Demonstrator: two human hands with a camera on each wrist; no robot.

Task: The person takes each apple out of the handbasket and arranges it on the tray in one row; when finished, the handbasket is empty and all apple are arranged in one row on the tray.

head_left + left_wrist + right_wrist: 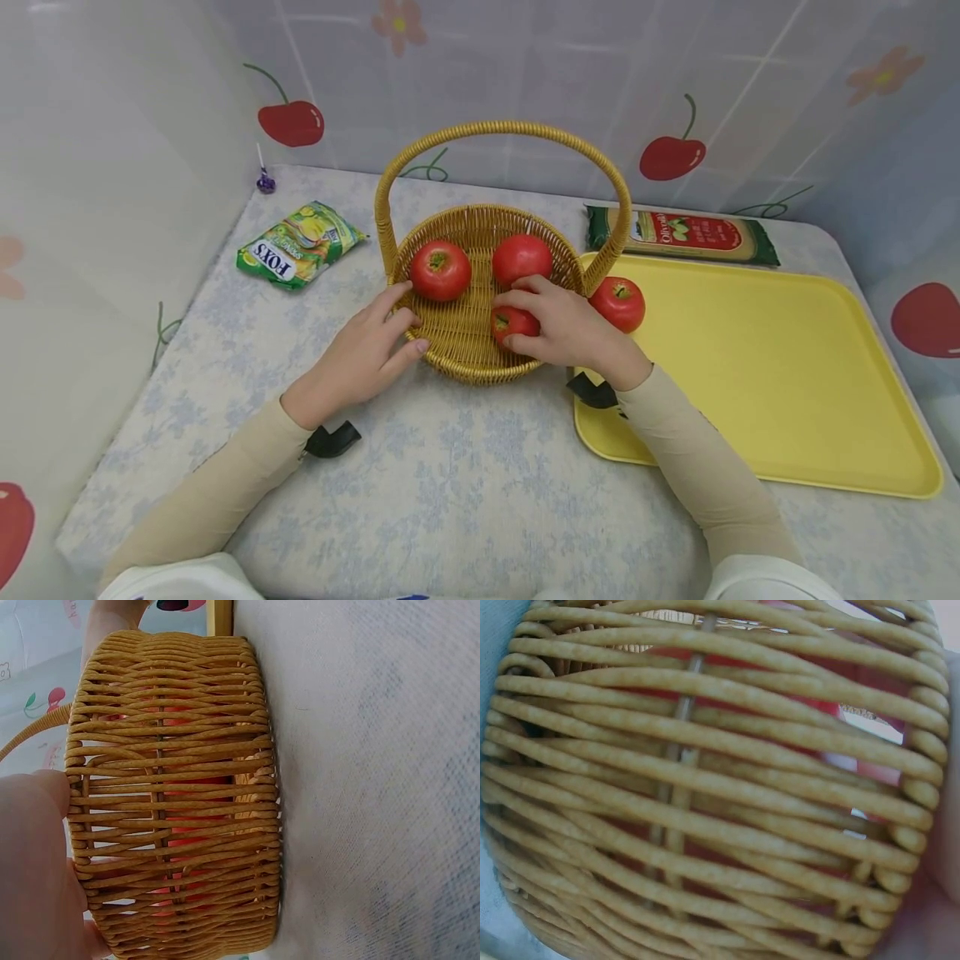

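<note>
A round wicker basket [480, 377] with a tall arched handle stands in the middle of the table. My left hand [363, 350] holds its left front rim, fingers hooked over the edge; in the left wrist view the hand [41, 862] lies along that rim. Inside the basket, my right hand [558, 321] grips a red apple [512, 323] at the right front. Two more red apples lie in the basket, one apple [441, 271] at the left and another apple [522, 257] behind the right hand. The right wrist view is mostly filled by the basket's weave [705, 765].
Beside the basket, a red apple [619, 304] sits at the near-left corner area of a yellow tray [750, 375]. Behind the tray lies a green pasta packet [690, 236]. At the left are a green FOX'S candy bag [300, 246] and a purple lollipop [266, 180].
</note>
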